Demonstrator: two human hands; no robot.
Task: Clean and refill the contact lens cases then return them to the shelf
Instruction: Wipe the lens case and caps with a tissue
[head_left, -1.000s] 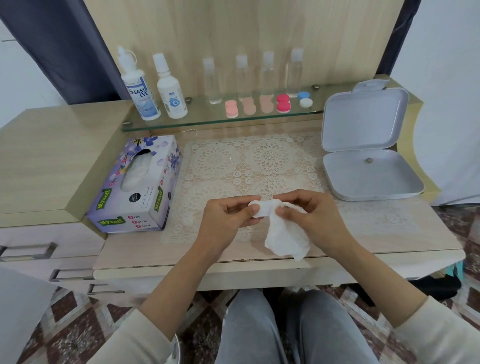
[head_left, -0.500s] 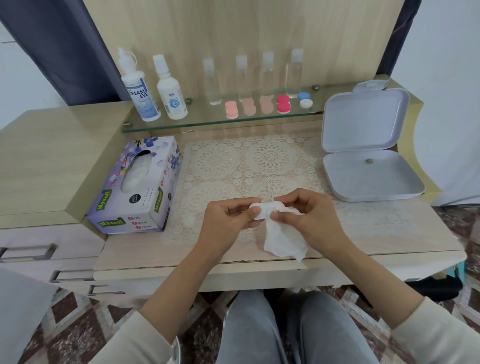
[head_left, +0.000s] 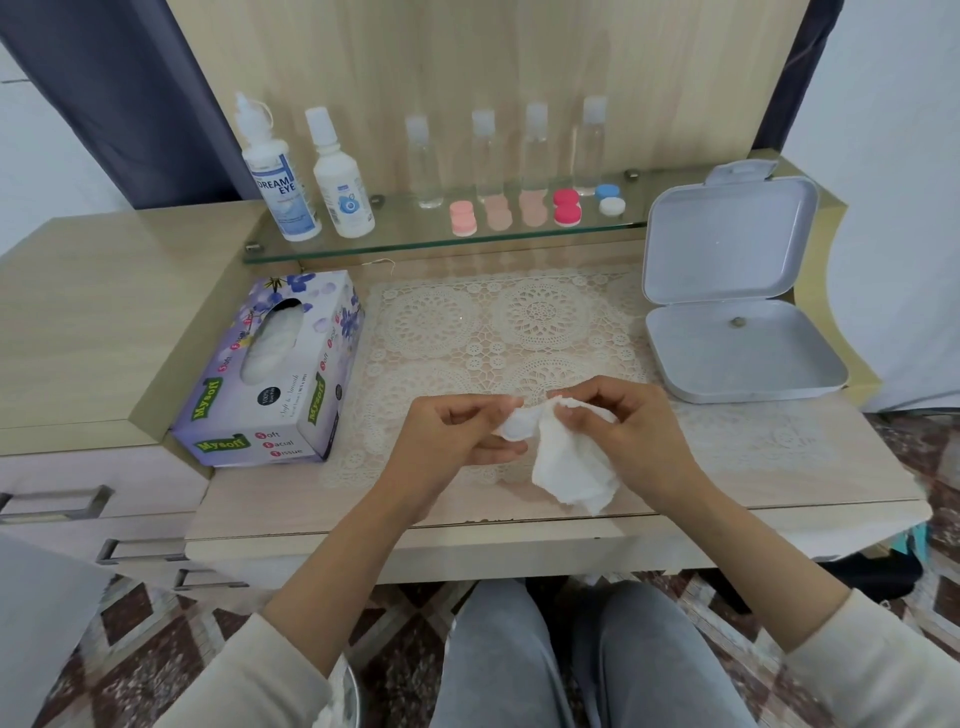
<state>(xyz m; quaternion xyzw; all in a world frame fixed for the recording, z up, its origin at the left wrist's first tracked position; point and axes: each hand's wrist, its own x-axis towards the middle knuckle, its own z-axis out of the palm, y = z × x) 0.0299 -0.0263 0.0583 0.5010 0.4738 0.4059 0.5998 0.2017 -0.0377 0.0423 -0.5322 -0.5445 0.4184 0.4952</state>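
The left hand (head_left: 447, 441) pinched a white lens case (head_left: 515, 427) over the near part of the lace mat (head_left: 519, 322). The right hand (head_left: 634, 436) gripped a crumpled tissue (head_left: 571, 473) and pressed it on the right side of the case. A moment before, the tissue had covered more of the case. Then it slid to the right, and a round white end showed bare. So that end was likely wiped, and the wiping seemed to go on at the other end. The case looked not filled yet, and it was not back on the shelf.

On the glass shelf (head_left: 405, 244) at the far side stood two big bottles (head_left: 278, 192) on the left and four small clear bottles (head_left: 423, 161). Five lens cases (head_left: 463, 218) lay in a row in front of them: one pink, two pale, one red, one blue and white. One tissue box (head_left: 275, 374) sat on the left. One grey box (head_left: 737, 353) lay open on the right.
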